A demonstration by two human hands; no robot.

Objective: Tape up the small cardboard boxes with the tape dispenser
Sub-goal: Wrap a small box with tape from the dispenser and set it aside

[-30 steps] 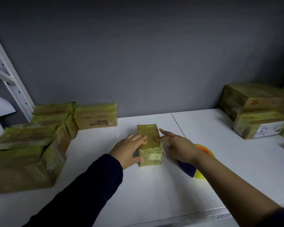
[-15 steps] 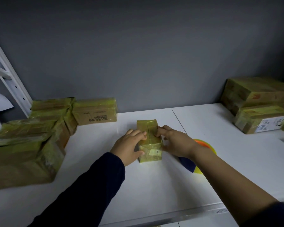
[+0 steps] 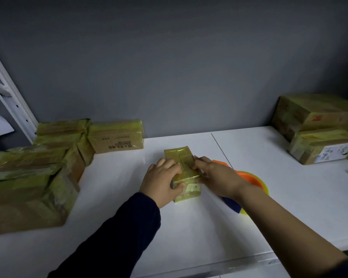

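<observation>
Box position: the small box point(image 3: 180, 157) sat on the white table point(image 3: 189, 233), about midway between left and right, its long side running from near to far.
Box surface: it was already wrapped in glossy yellowish tape, with a small label on the near face.
Left hand: the left hand point(image 3: 162, 181) gripped the box's left side, fingers curled over the top edge and thumb on the near face.
Right hand: the right hand point(image 3: 217, 177) held the right side, bent fingertips on the top edge; its thumb was hidden.
Tape dispenser: the orange, yellow and blue tape dispenser point(image 3: 256, 180) lay on the table just right of the box, partly under the right wrist.
Handling: probably light and fairly stiff, though the slick tape could slip; opposite side walls near the corners looked the firmest hold.
Surroundings: other taped boxes point(image 3: 28, 177) were stacked at the left, more at the far right.
</observation>
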